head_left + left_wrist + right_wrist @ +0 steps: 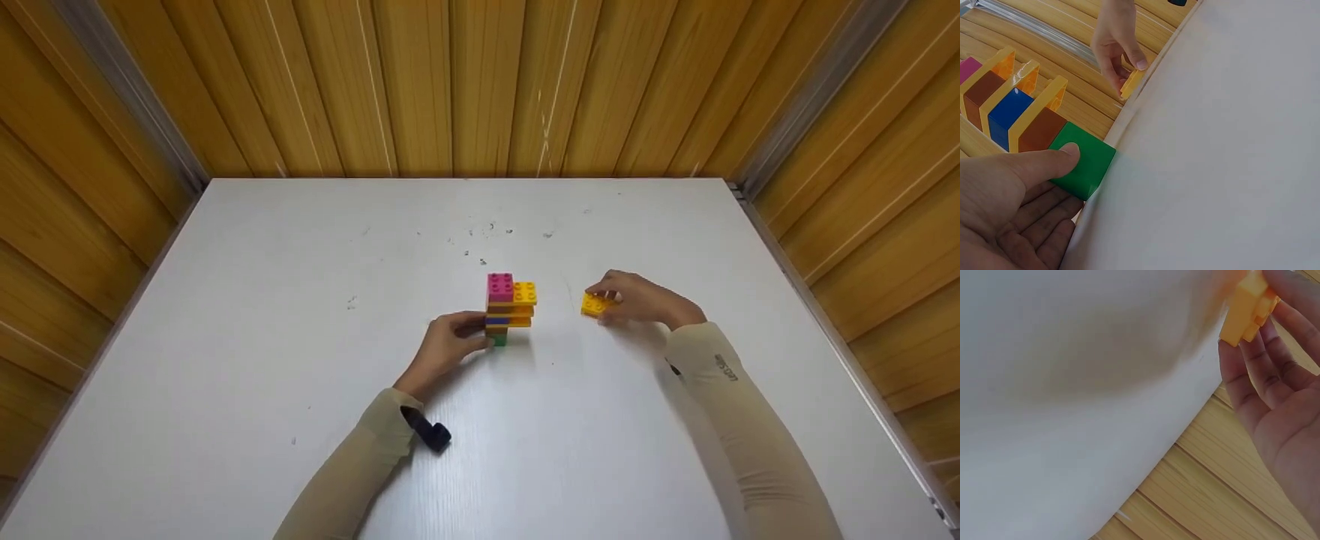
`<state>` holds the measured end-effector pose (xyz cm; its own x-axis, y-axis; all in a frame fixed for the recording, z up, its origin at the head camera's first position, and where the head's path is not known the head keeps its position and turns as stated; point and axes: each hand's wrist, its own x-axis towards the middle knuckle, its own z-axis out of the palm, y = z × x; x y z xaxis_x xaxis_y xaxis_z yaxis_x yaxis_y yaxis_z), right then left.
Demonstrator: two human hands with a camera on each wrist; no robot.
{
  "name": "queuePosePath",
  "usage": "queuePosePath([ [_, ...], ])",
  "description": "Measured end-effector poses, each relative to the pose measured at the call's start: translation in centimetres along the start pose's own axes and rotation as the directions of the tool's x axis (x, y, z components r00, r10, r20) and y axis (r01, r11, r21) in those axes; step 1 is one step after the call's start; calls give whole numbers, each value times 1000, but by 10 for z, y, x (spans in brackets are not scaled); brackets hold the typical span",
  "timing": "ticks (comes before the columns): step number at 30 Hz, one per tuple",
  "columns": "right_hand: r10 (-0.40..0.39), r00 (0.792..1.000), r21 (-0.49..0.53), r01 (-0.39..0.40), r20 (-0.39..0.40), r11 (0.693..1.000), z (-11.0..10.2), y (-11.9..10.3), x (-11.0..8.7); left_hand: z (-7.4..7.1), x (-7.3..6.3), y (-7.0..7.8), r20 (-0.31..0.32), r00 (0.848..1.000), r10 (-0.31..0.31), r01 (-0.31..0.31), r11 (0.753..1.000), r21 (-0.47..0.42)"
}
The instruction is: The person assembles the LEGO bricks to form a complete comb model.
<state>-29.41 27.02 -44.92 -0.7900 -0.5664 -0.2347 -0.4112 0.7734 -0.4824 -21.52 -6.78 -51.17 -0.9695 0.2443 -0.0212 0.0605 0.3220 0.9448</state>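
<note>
A toy brick tower [500,307] stands upright on the white table. From the bottom it stacks a green brick [1088,160], a brown one, a yellow plate, a blue brick [1009,117], more yellow and brown, and a pink brick [500,285] on top. The yellow plates jut out to the right. My left hand [448,346] grips the tower low on its left side, thumb on the green brick. To the right, apart from the tower, my right hand [637,298] pinches a flat yellow brick [1244,312] between thumb and fingers, close to the tabletop.
The white tabletop [315,247] has small dark scuffs behind the tower. Wood-patterned panels [480,90] rise along its back and sides, with metal posts at the corners. A black strap [426,431] is on my left wrist.
</note>
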Motion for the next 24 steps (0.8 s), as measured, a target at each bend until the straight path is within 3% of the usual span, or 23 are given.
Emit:
queuePosePath([
  [4, -42, 999, -21, 42, 0, 999, -4, -7, 3, 0, 0, -1, 6, 1000, 30, -29, 999, -18],
  [24, -107, 994, 10, 107, 17, 994, -20, -39, 11, 0, 1, 0, 12, 1000, -17, 17, 1000, -3],
])
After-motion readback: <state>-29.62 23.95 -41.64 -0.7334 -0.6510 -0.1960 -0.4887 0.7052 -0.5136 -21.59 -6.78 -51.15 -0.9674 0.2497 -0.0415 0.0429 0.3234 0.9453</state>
